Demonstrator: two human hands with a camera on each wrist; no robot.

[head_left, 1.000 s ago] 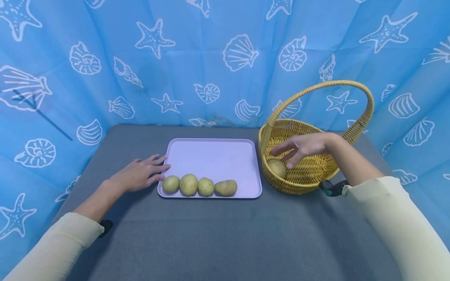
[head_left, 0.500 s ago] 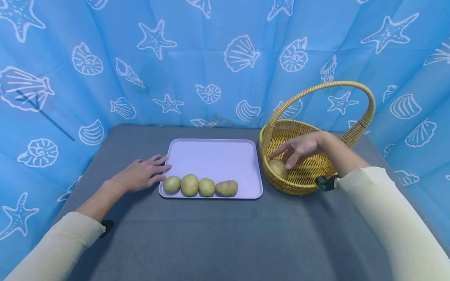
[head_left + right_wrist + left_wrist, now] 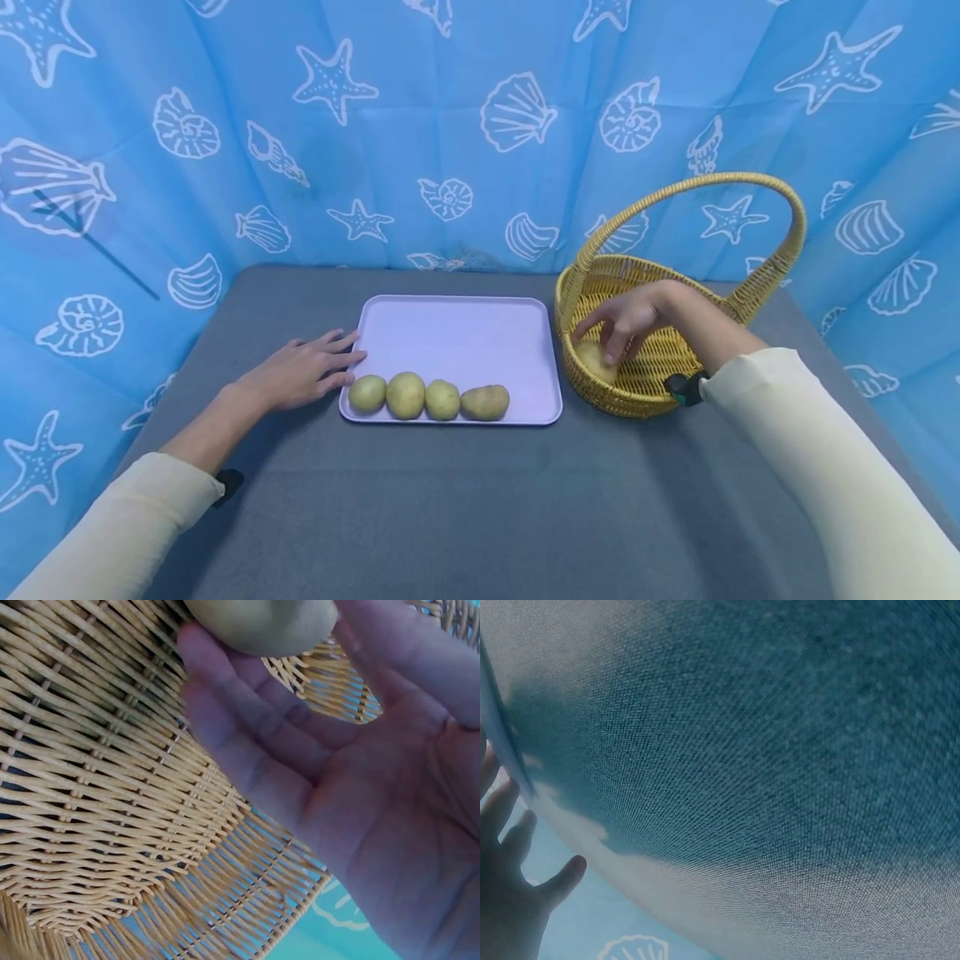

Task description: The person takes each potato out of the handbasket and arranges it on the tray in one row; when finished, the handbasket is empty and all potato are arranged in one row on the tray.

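Observation:
In the head view my left hand [image 3: 300,375] lies with spread, fairly straight fingers at the left rim of a pale lilac tray [image 3: 457,337]. The left wrist view shows that hand [image 3: 517,877] dark at the left edge. My right hand [image 3: 633,318] reaches down into a yellow wicker basket [image 3: 678,367] and holds a potato [image 3: 592,360] at its near left wall. In the right wrist view the potato [image 3: 266,622] sits between thumb and fingers, cut off by the top edge; its far side is hidden.
Several potatoes stand in a row along the tray's front edge, from a round one [image 3: 367,393] at left to a longer one [image 3: 485,402]. The basket's tall handle [image 3: 690,185] arches over the right arm. A blue shell-print curtain [image 3: 405,125] hangs behind the grey table [image 3: 450,517].
My right hand has lowered a little further into the basket, and its fingers have closed in around the potato. The left hand stays at the tray.

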